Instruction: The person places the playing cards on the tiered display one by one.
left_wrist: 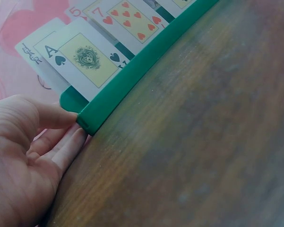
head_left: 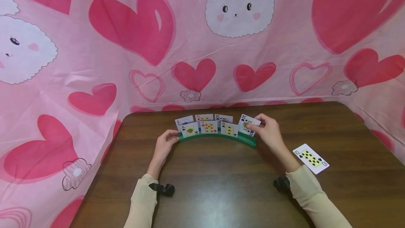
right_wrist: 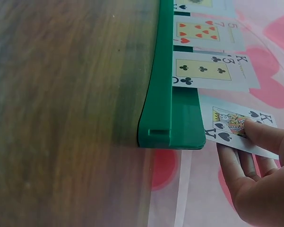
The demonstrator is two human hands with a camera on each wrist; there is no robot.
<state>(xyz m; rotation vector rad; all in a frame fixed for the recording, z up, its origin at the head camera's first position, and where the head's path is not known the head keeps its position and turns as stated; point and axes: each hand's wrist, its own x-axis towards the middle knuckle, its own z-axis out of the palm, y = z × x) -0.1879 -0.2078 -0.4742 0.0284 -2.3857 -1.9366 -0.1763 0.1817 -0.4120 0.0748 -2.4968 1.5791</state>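
A curved green card holder stands toward the back of the table. Its front row bears the ace of spades, seven of hearts and three of clubs. Behind them stand a joker, a red five and a king. My left hand pinches the holder's left end with thumb and fingertips. With thumb on its face and fingers behind, my right hand holds the king of spades, tilted, at the back of the holder's right end.
Face up on the brown wooden table, a ten of spades lies right of my right forearm. A pink cloth with hearts and rabbit faces hangs around the table's back and sides.
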